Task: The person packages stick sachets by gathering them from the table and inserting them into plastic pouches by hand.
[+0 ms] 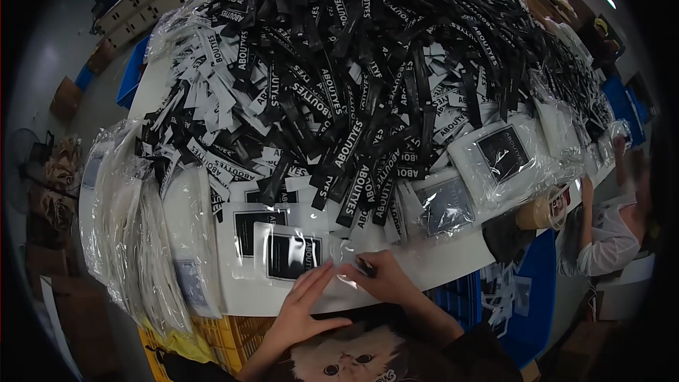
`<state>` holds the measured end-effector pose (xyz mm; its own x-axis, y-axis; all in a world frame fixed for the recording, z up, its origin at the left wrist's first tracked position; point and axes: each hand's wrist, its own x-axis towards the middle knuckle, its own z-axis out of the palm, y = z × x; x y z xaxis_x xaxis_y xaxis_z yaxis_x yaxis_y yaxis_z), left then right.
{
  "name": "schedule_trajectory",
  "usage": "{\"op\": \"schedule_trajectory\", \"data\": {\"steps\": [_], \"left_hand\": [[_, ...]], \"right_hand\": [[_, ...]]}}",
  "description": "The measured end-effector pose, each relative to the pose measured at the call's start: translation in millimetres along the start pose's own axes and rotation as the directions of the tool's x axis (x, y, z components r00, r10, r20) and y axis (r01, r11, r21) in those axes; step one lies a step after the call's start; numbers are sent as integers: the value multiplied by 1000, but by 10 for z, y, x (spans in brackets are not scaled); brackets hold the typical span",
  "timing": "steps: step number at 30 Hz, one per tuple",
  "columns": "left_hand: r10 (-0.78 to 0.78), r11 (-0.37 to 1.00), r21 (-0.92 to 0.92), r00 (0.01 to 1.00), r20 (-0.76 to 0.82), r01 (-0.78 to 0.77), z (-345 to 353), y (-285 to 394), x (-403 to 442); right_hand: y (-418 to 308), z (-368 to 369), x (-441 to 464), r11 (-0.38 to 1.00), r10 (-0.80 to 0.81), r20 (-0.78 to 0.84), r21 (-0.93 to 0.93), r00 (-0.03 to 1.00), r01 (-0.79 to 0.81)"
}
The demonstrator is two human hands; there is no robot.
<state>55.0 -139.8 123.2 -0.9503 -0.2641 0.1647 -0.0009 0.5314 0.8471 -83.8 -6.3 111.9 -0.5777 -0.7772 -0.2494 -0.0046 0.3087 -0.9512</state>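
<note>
On the white table's near edge, my left hand has its fingers stretched out, the tips at the right edge of a clear bag with a black label. Just to its right, my right hand is closed, fingers bent around something dark and small that I cannot make out. A crumpled clear piece of plastic lies at the fingertips of both hands. Behind the front bag lies another labelled bag. A large heap of black and white printed strips covers the table beyond.
Stacks of clear plastic bags stand at the left. More packed bags lie at the right, near a tape roll. Below the edge are a yellow crate and a blue bin. Another person is at the right.
</note>
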Motion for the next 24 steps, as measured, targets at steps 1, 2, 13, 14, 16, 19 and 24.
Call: {"op": "schedule_trajectory", "data": {"steps": [1, 2, 13, 14, 16, 19, 24], "left_hand": [[-96, 980, -167, 993, 62, 105, -36, 9, -49], [-208, 920, -333, 978, 31, 207, -4, -48, -102], [-317, 931, -257, 924, -216, 259, 90, -22, 90], [-314, 932, -256, 924, -218, 256, 63, -40, 109], [-62, 989, 128, 992, -114, 77, 27, -59, 125], [-238, 945, 191, 958, -158, 266, 73, 77, 127], [130, 966, 257, 870, -475, -4, -42, 67, 195]], "right_hand": [[32, 46, 13, 1000, -3, 2, 2, 1000, 3], [107, 133, 23, 973, -229, 33, -31, 973, 230], [36, 391, -6, 840, -504, -63, -267, 861, 472], [50, 401, 4, 782, -539, 5, -370, 843, 502], [73, 338, 50, 760, -568, 41, -357, 822, 543], [37, 208, 66, 714, -655, -54, -372, 754, 593], [-102, -7, 11, 906, -420, -21, -68, 907, 417]]}}
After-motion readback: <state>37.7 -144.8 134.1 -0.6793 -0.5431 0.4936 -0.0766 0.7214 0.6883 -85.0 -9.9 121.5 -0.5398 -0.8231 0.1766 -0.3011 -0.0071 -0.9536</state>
